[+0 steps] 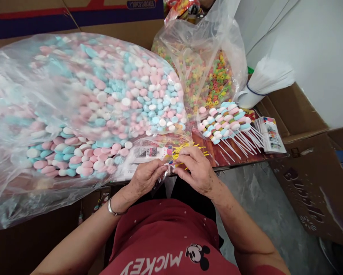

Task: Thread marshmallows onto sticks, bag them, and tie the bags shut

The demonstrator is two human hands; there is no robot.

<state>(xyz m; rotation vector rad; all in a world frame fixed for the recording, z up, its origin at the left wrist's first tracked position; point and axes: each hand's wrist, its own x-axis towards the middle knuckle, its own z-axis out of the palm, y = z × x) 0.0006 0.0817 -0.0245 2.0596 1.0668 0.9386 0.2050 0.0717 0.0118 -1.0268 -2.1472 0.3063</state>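
Your left hand [147, 177] and right hand [197, 170] meet fingertip to fingertip, both pinching a small clear wrapper [162, 176] between them; yellow twist ties [188, 149] fan out just beyond your right hand.

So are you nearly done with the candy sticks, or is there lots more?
Done: a pile of candy sticks lies on the table. In hand: the left hand and right hand pinch a little clear bag by the yellow ties. Left: probably lots, since the big candy bag and the ring candy bag look very full, and a stack of printed bags lies beside the pile.
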